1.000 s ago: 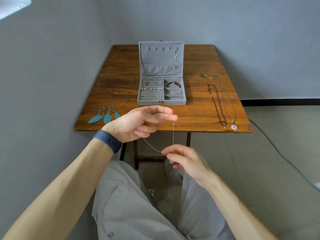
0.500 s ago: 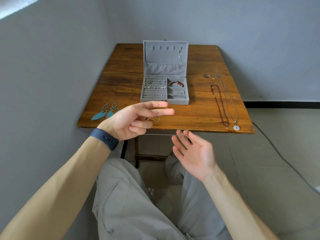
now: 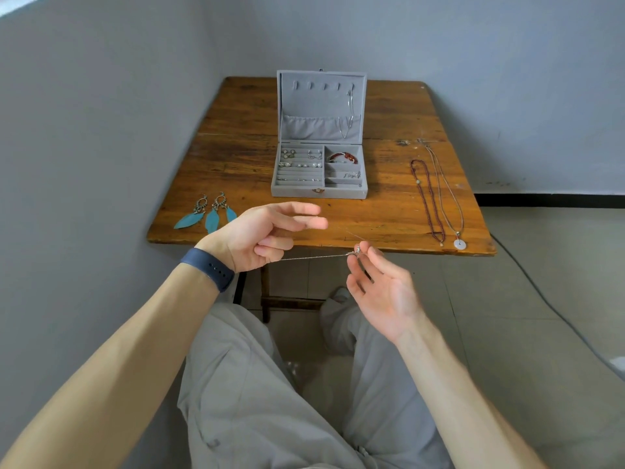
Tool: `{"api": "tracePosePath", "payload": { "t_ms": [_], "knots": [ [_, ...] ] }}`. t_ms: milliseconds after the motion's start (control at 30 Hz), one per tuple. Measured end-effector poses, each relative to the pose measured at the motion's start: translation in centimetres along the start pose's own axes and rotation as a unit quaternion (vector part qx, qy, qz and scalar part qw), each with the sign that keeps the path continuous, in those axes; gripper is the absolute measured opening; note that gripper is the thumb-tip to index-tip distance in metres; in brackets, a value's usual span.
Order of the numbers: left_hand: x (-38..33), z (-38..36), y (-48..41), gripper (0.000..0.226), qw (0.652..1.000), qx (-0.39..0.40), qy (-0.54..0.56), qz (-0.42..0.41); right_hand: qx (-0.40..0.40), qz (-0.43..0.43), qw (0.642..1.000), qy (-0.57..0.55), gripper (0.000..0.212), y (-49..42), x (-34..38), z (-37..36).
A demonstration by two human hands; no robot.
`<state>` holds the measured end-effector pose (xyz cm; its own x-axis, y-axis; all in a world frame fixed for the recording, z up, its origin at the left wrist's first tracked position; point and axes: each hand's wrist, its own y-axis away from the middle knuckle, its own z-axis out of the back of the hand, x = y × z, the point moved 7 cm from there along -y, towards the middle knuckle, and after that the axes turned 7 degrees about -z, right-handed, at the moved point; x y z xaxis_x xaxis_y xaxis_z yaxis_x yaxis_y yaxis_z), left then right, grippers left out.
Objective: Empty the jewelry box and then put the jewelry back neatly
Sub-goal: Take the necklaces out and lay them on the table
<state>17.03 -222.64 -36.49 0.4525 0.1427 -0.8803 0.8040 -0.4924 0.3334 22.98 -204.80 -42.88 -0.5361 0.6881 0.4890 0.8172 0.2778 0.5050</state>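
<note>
Two hands hold a thin silver chain [image 3: 314, 257] taut in front of the open grey jewelry box [image 3: 318, 192], nearer the person than it. The left hand [image 3: 267, 231] curls its lower fingers round one end, forefinger and thumb stretched out. The right hand [image 3: 378, 286] pinches the charm end at its fingertips, other fingers loose. Blue feather earrings [image 3: 206, 216] lie left of the box, and a dark bead necklace [image 3: 427, 198] and a cord necklace [image 3: 453, 204] lie to its right.

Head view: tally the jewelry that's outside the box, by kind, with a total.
Feather earrings: 2
Necklaces on the table: 2 (red beaded necklace, white-pendant necklace)
Thin chain, held between left hand and right hand: 1
Total: 5
</note>
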Motion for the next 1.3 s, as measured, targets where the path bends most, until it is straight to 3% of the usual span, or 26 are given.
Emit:
{"api": "tracePosePath", "payload": {
  "t_ms": [100, 300, 567, 767, 1000, 1167, 1300],
  "knots": [
    [0.3, 0.4, 0.1, 0.035, 0.997, -0.010, -0.069, 0.020, -0.062, 0.046, 0.993, 0.088, 0.016, -0.3, 0.8, 0.9],
    [-0.1, 0.5, -0.2, 0.037, 0.998, -0.034, -0.046, 0.017, -0.149, 0.131, 0.965, 0.171, 0.012, -0.3, 1.6, 1.7],
    [0.0, 1.1, -0.3, 0.034, 0.996, -0.076, -0.037, 0.011, -0.160, 0.228, 0.914, 0.296, 0.013, -0.5, 3.0, 1.8],
    [-0.5, 0.4, -0.7, 0.033, 0.995, -0.069, -0.072, 0.007, -0.200, 0.252, 0.896, 0.305, 0.014, -0.9, 2.9, 2.5],
    [-0.2, 1.2, -0.5, 0.034, 0.994, -0.083, -0.073, 0.008, -0.162, 0.337, 0.863, 0.338, 0.017, 0.0, 4.5, 1.0],
    [-0.6, 1.5, -0.6, 0.030, 0.965, -0.124, -0.232, -0.014, -0.186, 0.348, 0.810, 0.433, 0.016, -0.2, 4.6, 0.9],
    [-2.3, -0.5, -0.9, 0.025, 0.896, -0.117, -0.418, -0.095, -0.217, 0.295, 0.841, 0.398, 0.019, -0.7, 4.0, 1.9]
  ]
}}
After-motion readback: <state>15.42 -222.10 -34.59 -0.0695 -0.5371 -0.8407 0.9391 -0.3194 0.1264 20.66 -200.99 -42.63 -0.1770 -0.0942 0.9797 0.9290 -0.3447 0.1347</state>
